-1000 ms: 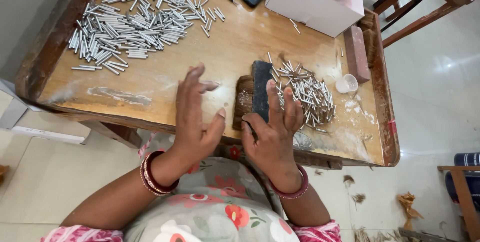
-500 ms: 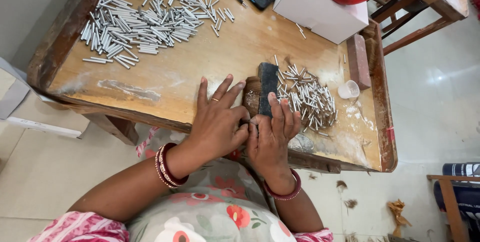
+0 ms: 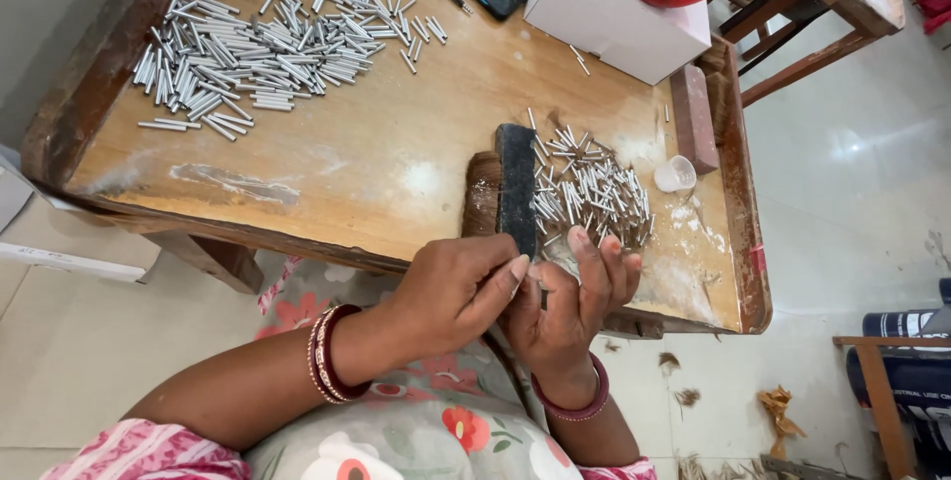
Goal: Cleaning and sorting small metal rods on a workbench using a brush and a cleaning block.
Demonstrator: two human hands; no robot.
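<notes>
Metal tubes (image 3: 589,193) lie near both hands; left hand (image 3: 451,292) and right hand (image 3: 575,297) pressed together.

The person's left hand (image 3: 451,292) is curled, with its fingertips (image 3: 517,268) pressed against the right hand (image 3: 575,297). The right hand is turned with the palm toward the body, and its fingers (image 3: 594,254) point up and stay close together. Both forearms come up from the bottom of the view and meet at the hands. Each wrist carries dark red bangles.
</notes>
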